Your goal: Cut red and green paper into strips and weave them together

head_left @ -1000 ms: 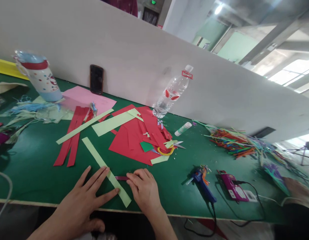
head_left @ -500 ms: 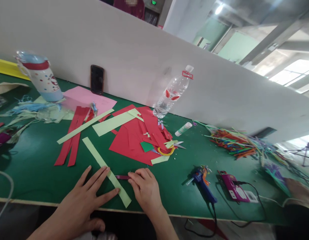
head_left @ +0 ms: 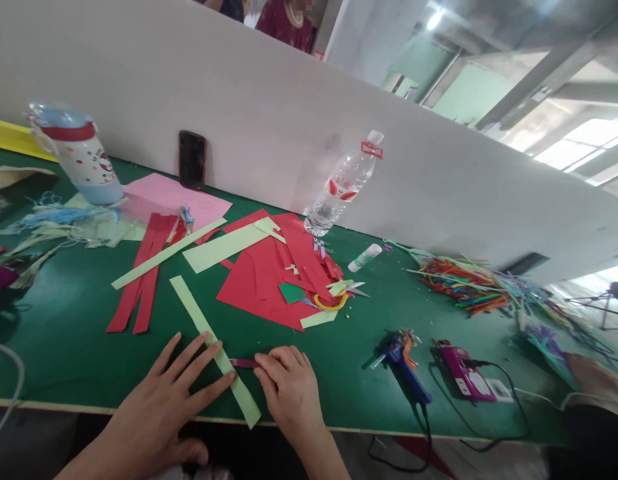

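Observation:
My left hand [head_left: 173, 393] lies with its fingers spread, fingertips on a light green paper strip [head_left: 195, 313] that runs slantwise on the green table [head_left: 339, 373]. From the right, my right hand [head_left: 289, 387] pinches a thin purple piece [head_left: 243, 363] between thumb and fingers. The far end of this piece touches or passes under the strip's right edge; which of the two cannot be made out. Beyond my hands lie red paper sheets [head_left: 243, 287], a wider light green strip [head_left: 219, 248] and scissors with yellow handles [head_left: 331, 303].
A glue stick [head_left: 365, 258], water bottle [head_left: 341, 183], phone [head_left: 192, 160] and tumbler [head_left: 83, 157] stand or lie farther back. At right are a blue glue gun [head_left: 409, 373], purple device [head_left: 463, 373], coloured stems [head_left: 463, 283] and another person's hand [head_left: 593, 380].
The green strip has turned slightly, its near end shifting toward the table's front edge. My right hand and the purple piece have moved slightly nearer the front edge.

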A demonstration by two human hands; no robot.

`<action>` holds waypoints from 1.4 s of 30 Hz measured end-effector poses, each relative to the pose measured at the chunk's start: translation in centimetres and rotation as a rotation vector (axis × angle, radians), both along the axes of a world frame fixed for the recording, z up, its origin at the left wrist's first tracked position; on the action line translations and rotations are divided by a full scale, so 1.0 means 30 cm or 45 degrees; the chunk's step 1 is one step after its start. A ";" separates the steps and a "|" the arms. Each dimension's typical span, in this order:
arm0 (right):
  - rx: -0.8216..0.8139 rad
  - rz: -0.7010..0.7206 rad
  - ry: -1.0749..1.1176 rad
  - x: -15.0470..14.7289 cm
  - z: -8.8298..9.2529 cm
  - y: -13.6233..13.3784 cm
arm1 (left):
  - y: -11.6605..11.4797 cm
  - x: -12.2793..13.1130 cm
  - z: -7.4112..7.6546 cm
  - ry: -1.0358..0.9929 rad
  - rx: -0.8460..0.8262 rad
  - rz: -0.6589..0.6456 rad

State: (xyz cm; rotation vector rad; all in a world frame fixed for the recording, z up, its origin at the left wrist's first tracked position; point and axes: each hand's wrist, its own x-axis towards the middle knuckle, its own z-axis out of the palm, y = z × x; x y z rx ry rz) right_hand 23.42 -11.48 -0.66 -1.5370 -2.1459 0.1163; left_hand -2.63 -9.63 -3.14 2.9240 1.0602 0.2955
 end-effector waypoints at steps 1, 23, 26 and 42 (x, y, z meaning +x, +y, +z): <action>0.004 -0.005 0.004 0.000 0.000 -0.001 | 0.001 -0.001 -0.002 -0.007 -0.007 0.002; 0.017 0.006 0.068 -0.006 -0.012 0.010 | 0.003 -0.006 -0.009 -0.021 -0.023 -0.005; 0.018 -0.004 0.086 -0.001 -0.012 0.013 | 0.004 -0.005 -0.005 -0.033 -0.029 -0.002; 0.001 -0.012 0.064 -0.009 -0.013 0.022 | 0.008 -0.002 -0.009 -0.045 0.039 -0.017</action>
